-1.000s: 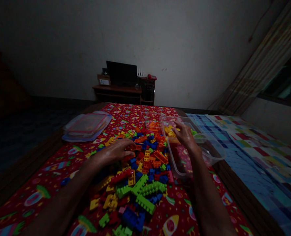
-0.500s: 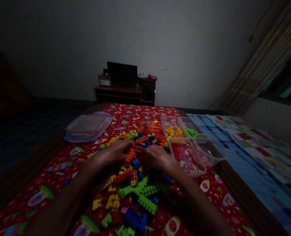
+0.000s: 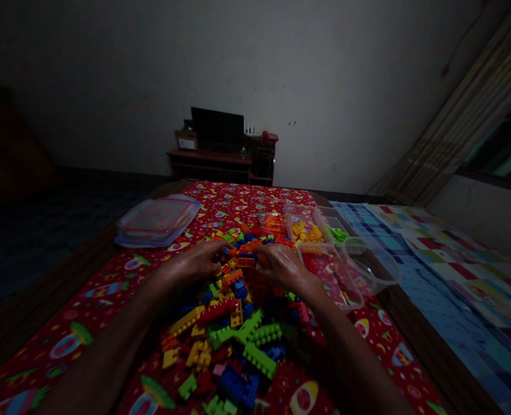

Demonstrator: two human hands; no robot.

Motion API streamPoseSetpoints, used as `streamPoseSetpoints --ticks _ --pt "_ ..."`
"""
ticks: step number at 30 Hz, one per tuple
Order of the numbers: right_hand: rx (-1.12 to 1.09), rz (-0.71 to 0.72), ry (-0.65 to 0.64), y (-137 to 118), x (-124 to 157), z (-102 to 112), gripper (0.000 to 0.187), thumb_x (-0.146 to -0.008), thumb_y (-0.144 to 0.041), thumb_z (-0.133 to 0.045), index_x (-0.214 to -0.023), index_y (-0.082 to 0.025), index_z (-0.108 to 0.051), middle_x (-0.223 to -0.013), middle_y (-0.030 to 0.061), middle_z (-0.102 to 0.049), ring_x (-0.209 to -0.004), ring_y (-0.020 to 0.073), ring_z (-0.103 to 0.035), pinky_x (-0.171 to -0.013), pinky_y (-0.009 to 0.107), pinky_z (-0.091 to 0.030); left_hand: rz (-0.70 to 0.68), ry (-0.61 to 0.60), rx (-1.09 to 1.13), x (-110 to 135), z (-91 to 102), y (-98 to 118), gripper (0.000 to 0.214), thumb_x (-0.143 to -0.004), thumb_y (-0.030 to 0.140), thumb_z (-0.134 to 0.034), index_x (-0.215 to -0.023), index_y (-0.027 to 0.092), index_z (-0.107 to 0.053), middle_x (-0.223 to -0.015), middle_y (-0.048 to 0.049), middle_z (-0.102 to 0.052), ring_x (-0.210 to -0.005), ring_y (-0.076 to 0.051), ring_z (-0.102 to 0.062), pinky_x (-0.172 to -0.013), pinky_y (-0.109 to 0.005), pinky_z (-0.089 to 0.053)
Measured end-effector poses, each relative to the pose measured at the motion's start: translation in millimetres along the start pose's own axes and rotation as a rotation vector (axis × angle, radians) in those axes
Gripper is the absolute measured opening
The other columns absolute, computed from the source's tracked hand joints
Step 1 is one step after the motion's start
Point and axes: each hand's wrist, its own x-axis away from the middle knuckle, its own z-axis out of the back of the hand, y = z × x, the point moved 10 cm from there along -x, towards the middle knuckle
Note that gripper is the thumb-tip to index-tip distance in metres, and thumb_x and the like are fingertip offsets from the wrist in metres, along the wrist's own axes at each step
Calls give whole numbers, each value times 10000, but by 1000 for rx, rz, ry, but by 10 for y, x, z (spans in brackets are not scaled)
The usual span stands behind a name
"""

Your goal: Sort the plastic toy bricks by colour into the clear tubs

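A pile of loose toy bricks in several colours spreads over the table in front of me. My left hand (image 3: 201, 260) is at the pile's left side, fingers bent in a pinch around a small blue brick (image 3: 225, 251). Opposite it, my right hand (image 3: 283, 266) reaches into the pile with curled fingers; its fingertips are partly hidden beside an orange brick (image 3: 245, 262). Closer to me lie joined green bricks (image 3: 249, 334), a long red brick (image 3: 218, 309) and a blue brick block (image 3: 238, 385).
Clear containers stand on the right: one with yellow bricks (image 3: 307, 232), one with green bricks (image 3: 338, 235), one with orange bricks (image 3: 274, 222), plus a round tub (image 3: 385, 271). Stacked lids (image 3: 158, 222) lie at left on the red patterned cloth (image 3: 224, 202).
Both hands have shifted slightly over the pile, the right one lifting a little. Bricks between the hands have been moved about, and more of them show near the left hand.
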Motion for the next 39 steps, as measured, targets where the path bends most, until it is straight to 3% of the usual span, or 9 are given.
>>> streamPoseSetpoints --ticks 5,10,15,20,25,29,35,39 --pt "-82 36 83 7 -10 -11 323 -848 -200 -567 -1165 -175 -624 -1004 86 -703 -913 189 -633 -775 276 -440 14 43 354 -15 124 -103 547 -661 342 -583 -1189 198 -584 -869 -29 -652 -723 -180 -623 -646 -289 -513" --pt "-252 106 161 -68 -26 -30 358 -884 -305 -592 -1222 -187 -585 -1138 98 -671 -1056 194 -617 -895 307 -457 23 139 609 27 283 21 613 -676 407 -703 -1246 241 -549 -1042 -37 -641 -921 -208 -642 -820 -330 -518" --pt "-285 173 254 -207 54 83 337 -894 -311 -589 -1201 -174 -578 -1147 106 -658 -1066 188 -599 -914 308 -444 28 161 755 -6 134 226 641 -683 457 -707 -1255 218 -544 -1132 -67 -627 -1016 -243 -627 -821 -323 -520" --pt "-208 111 204 -122 16 76 238 -894 -255 -575 -1094 -137 -628 -1024 106 -689 -964 181 -627 -846 275 -450 15 170 714 -61 83 246 628 -681 512 -693 -1216 203 -580 -1079 -65 -661 -967 -252 -643 -819 -349 -523" --pt "-108 -69 239 272 1 249 266 -900 -323 -562 -1074 -145 -655 -953 102 -701 -879 197 -643 -788 300 -464 42 264 631 -56 289 85 648 -631 634 -691 -1094 182 -642 -1033 -81 -702 -973 -287 -644 -850 -385 -522" --pt "-42 -294 292 797 112 479 274 -888 -346 -582 -1054 -151 -681 -958 106 -712 -882 209 -660 -802 313 -478 63 315 569 -21 419 -8 712 -593 727 -660 -1061 191 -665 -1024 -80 -714 -934 -293 -654 -829 -402 -536" --pt "149 -531 351 1566 230 720 240 -856 -328 -604 -992 -157 -705 -1007 133 -711 -959 242 -656 -864 347 -478 74 336 518 19 467 -12 657 -625 700 -635 -1038 190 -676 -1046 -67 -712 -921 -272 -658 -818 -376 -545" --pt "205 -603 326 1845 183 803 252 -836 -299 -621 -1017 -138 -692 -1029 146 -702 -1008 254 -637 -855 348 -478 79 351 446 9 494 -63 584 -657 657 -602 -992 185 -681 -996 -66 -720 -885 -263 -663 -797 -367 -546"
